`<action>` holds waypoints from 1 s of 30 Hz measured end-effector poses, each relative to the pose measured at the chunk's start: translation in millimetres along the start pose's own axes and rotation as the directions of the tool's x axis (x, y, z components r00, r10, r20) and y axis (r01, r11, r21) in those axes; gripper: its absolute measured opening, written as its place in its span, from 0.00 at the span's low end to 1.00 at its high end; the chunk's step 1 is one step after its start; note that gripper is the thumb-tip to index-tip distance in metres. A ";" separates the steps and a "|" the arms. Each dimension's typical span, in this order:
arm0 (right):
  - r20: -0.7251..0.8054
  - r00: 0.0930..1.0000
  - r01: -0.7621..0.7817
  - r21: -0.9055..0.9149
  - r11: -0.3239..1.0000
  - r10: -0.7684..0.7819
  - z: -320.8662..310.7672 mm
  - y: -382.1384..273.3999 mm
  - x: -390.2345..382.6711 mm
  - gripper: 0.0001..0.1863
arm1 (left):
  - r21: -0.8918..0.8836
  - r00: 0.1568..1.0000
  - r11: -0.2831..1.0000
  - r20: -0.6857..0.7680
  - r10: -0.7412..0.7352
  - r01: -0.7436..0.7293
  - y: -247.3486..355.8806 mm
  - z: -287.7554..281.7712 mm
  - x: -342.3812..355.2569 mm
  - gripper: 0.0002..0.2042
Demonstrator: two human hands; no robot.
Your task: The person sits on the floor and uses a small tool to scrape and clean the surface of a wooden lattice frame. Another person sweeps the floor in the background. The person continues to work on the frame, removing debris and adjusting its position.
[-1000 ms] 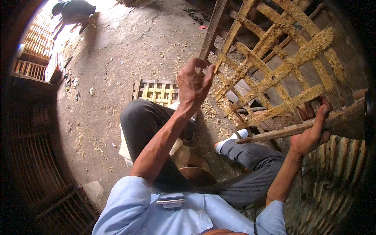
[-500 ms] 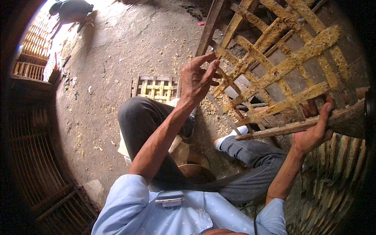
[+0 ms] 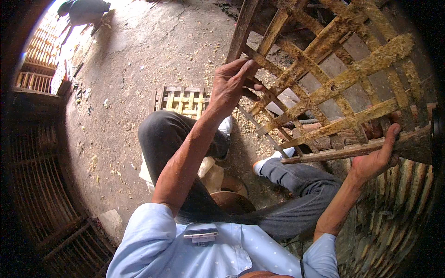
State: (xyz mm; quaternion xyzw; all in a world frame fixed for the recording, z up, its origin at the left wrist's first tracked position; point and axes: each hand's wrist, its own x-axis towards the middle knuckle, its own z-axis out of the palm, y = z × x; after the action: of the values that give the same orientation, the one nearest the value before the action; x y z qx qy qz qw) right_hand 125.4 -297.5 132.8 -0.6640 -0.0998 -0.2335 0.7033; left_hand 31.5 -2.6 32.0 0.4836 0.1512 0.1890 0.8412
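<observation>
A large lattice rack (image 3: 324, 94) of woven bamboo strips, crusted yellow-brown, is held up at a tilt on the upper right. My left hand (image 3: 230, 88) is at its left edge, thumb and forefinger pinched on the end of a strip beside a wooden bar; the other fingers are curled loosely. Along the near wooden edge, my right hand (image 3: 378, 155) grips the rack, its thumb on the near side and its fingers partly hidden behind the lattice.
On the crumb-strewn floor (image 3: 125, 120) lies a smaller lattice rack (image 3: 183, 98) beyond my left knee. A brown rounded object (image 3: 233, 202) sits between my legs. Slatted racks (image 3: 39, 185) stand at left; ridged slats (image 3: 384, 222) lie at right. Another person (image 3: 85, 11) bends over at the far left.
My left thumb and forefinger, apart before, have closed on the rack's edge. The rack has shifted slightly, and my right hand has moved a little to the right with it.
</observation>
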 end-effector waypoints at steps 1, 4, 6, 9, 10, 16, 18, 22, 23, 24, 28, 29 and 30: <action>-0.005 0.997 -0.081 0.044 0.996 0.082 3.5 -4.0 -1.2 0.28 | 0.016 1.000 1.000 0.002 0.009 -0.009 -2.0 -1.2 0.0 0.15; -0.017 0.976 -0.214 0.098 0.972 0.217 12.5 -12.3 -4.4 0.29 | -0.065 0.999 0.997 -0.035 0.042 -0.044 -11.3 -0.2 0.7 0.16; -0.037 0.986 -0.164 0.031 0.986 0.165 7.4 -1.2 -5.5 0.29 | -0.112 0.995 0.991 -0.081 0.061 -0.070 -13.8 0.3 0.0 0.16; -0.027 0.999 -0.029 0.029 0.999 0.030 5.7 2.8 -7.8 0.27 | -0.077 0.974 0.990 -0.200 0.103 -0.120 -15.1 5.2 -2.6 0.14; -0.018 0.997 -0.077 0.070 0.995 0.078 9.9 -2.1 -8.8 0.26 | -0.030 0.968 0.992 -0.223 0.117 -0.126 -14.6 5.1 -2.7 0.14; 0.018 0.997 -0.073 0.026 0.997 0.073 26.5 -16.4 -16.3 0.24 | 0.254 0.931 0.964 -0.324 0.168 -0.085 -2.5 8.7 -4.0 0.15; 0.022 0.995 -0.103 0.069 0.992 0.101 26.9 -15.2 -18.0 0.23 | 0.258 0.945 0.966 -0.320 0.062 0.024 -1.8 9.6 -4.3 0.16; -0.022 0.997 -0.077 0.016 0.997 0.078 30.8 -19.9 -20.0 0.20 | 0.459 0.975 0.861 -0.067 -0.213 0.220 -29.3 -15.5 -8.2 0.17; -0.038 0.996 -0.080 0.011 0.997 0.080 32.2 -22.3 -20.0 0.20 | 0.731 0.987 0.673 -0.006 -0.162 0.115 -42.4 -17.8 -7.1 0.17; -0.059 0.995 -0.084 0.003 0.996 0.084 31.7 -22.8 -20.1 0.20 | 0.845 0.996 0.534 0.042 -0.085 0.010 -42.7 -10.2 -8.9 0.18; 0.016 1.000 -0.023 -0.029 0.999 0.023 22.1 -13.1 -13.9 0.21 | 0.721 0.944 0.643 -0.051 -0.325 0.260 -26.9 2.1 -11.3 0.20; 0.021 0.999 -0.024 -0.034 0.999 0.024 18.8 -12.2 -11.8 0.22 | 0.692 0.951 0.679 -0.036 -0.306 0.245 -26.8 1.6 -10.7 0.20; 0.029 0.999 -0.024 -0.039 0.999 0.025 16.6 -11.7 -10.7 0.22 | 0.660 0.958 0.715 -0.023 -0.285 0.229 -28.0 0.6 -10.0 0.20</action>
State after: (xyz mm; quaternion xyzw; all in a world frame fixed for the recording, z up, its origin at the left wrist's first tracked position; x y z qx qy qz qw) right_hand 113.5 -279.3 140.0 -0.6818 -0.0975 -0.2171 0.6917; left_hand 27.8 -20.5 8.6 0.7292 0.2396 -0.0145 0.6409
